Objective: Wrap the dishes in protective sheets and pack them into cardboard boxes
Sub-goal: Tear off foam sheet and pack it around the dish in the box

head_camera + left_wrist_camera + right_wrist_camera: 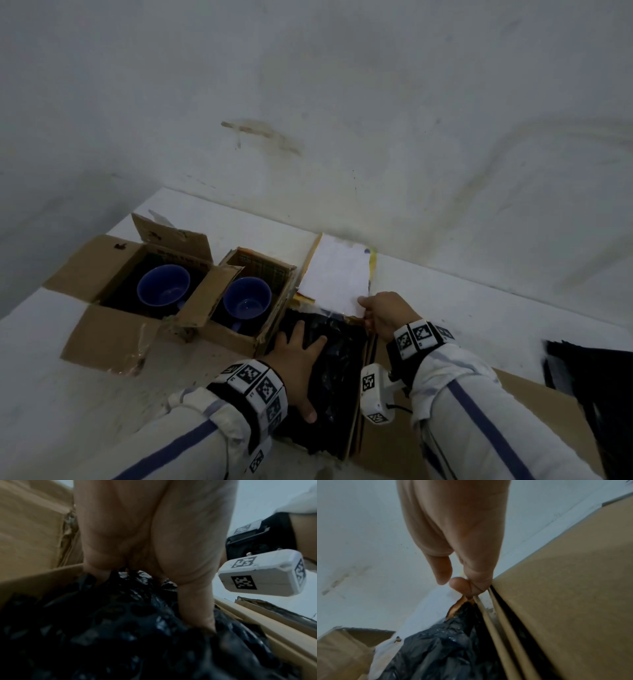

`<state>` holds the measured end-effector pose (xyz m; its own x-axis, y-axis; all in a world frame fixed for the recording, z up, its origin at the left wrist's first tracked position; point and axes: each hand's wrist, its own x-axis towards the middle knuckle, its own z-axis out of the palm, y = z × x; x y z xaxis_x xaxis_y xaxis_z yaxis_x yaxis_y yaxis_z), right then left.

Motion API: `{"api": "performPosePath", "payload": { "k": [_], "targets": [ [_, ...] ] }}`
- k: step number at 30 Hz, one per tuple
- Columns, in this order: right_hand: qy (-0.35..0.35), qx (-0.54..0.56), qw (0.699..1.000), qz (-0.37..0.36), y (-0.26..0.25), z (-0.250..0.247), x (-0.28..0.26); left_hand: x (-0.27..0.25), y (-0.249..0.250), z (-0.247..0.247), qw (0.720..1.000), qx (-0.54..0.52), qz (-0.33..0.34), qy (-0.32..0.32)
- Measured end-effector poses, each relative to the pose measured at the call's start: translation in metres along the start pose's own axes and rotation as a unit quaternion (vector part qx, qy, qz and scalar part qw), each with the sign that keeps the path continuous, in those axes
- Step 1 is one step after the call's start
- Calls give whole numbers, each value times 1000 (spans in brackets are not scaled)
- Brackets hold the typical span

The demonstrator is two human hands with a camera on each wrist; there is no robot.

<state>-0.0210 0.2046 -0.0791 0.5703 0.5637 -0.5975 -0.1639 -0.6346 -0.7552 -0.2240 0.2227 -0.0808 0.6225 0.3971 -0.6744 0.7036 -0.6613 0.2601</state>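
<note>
A bundle wrapped in black plastic sheet (339, 373) (120, 628) (445, 649) lies inside an open cardboard box (34, 580). My left hand (301, 353) (154, 534) presses flat on the bundle, fingers spread. My right hand (380, 315) (465, 586) pinches the near corner of the box's far flap (335, 274), whose white face stands up toward the wall. Two blue cups (163, 285) (247, 296) sit unwrapped, one in each of two open boxes (102, 342) (226, 337) to the left.
The boxes stand on a white surface (479, 308) against a stained white wall. The third box's right flap (520, 411) (565, 588) lies folded out. A pile of black sheets (589, 377) lies at the far right.
</note>
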Motion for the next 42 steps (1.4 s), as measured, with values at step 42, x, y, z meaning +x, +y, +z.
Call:
{"api": "performPosePath", "payload": {
  "k": [42],
  "targets": [
    [-52, -71, 993, -76, 52, -4, -93, -50, -40, 41, 982, -39, 25, 185]
  ]
}}
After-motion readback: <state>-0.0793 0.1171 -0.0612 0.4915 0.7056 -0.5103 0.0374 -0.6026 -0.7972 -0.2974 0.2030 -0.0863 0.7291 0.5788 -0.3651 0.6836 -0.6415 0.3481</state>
